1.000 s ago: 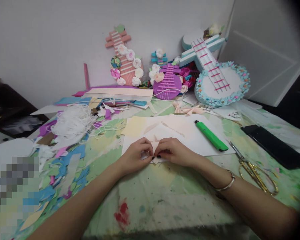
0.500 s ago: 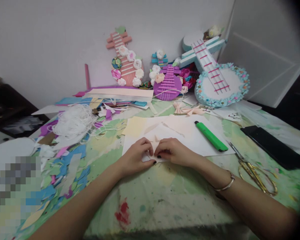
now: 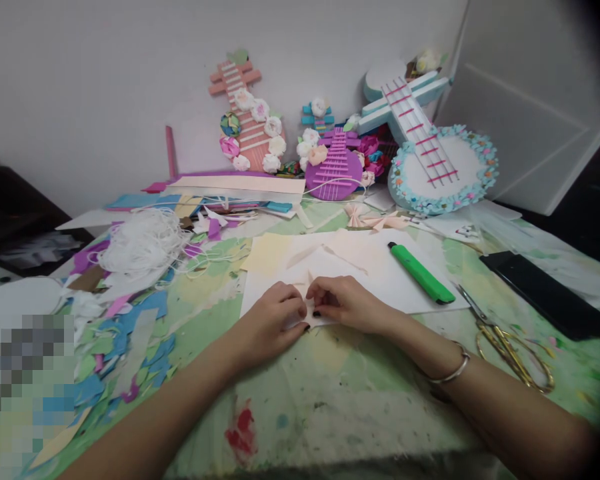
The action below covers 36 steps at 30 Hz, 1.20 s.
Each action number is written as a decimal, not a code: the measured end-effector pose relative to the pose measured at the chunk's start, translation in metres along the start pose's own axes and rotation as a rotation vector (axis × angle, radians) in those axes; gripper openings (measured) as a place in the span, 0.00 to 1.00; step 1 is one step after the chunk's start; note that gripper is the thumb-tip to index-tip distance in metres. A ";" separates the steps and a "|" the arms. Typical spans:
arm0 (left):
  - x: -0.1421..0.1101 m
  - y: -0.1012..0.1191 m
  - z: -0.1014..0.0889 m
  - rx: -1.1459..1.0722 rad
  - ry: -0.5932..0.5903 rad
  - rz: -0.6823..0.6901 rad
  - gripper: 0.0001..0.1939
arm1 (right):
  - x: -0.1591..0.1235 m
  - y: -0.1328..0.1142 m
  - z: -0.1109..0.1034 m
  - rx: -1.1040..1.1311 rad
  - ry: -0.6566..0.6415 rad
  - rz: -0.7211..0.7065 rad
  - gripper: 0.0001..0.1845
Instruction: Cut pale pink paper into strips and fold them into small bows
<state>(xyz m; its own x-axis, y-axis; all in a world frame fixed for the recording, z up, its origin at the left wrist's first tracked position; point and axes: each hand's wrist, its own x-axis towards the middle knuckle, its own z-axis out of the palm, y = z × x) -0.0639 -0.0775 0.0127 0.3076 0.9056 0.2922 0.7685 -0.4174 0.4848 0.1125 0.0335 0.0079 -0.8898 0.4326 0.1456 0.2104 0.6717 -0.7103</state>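
My left hand [image 3: 275,317] and my right hand [image 3: 347,303] meet over the near edge of a white paper sheet [image 3: 380,293]. Both have curled fingers and thumbs, pinching a small pale peach paper piece [image 3: 308,279]. Its pointed tips poke up between the fingers, while the hands cover most of it. Behind them, thin peach strips [image 3: 347,259] rest on the sheet. To the right of my right hand lies a green utility knife [image 3: 423,273], and gold-handled scissors [image 3: 505,340] are nearer its forearm.
A black phone-like slab [image 3: 550,293] lies at the right. White string [image 3: 140,243] is heaped at the left, above scattered paper scraps [image 3: 125,340]. Along the wall stand decorated instrument models in pink [image 3: 260,137], purple [image 3: 336,173] and light blue [image 3: 445,167]. Folded peach bows [image 3: 375,219] lie before them.
My fingers have shifted slightly on the paper piece, with the right fingertips drawn a little back and the left hand slightly lower. The view has moved a touch.
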 end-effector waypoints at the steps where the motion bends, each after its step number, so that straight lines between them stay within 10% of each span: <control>1: 0.000 0.000 0.000 0.001 0.013 0.011 0.04 | 0.000 0.000 0.000 -0.006 -0.001 -0.001 0.12; 36: -0.002 0.011 -0.009 0.268 -0.154 0.148 0.08 | 0.006 0.006 0.001 -0.037 0.092 0.017 0.10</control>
<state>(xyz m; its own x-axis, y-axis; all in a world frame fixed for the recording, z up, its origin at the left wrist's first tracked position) -0.0611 -0.0843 0.0251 0.4921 0.8459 0.2058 0.8232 -0.5290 0.2062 0.1082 0.0394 0.0036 -0.8454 0.4962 0.1976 0.2410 0.6846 -0.6879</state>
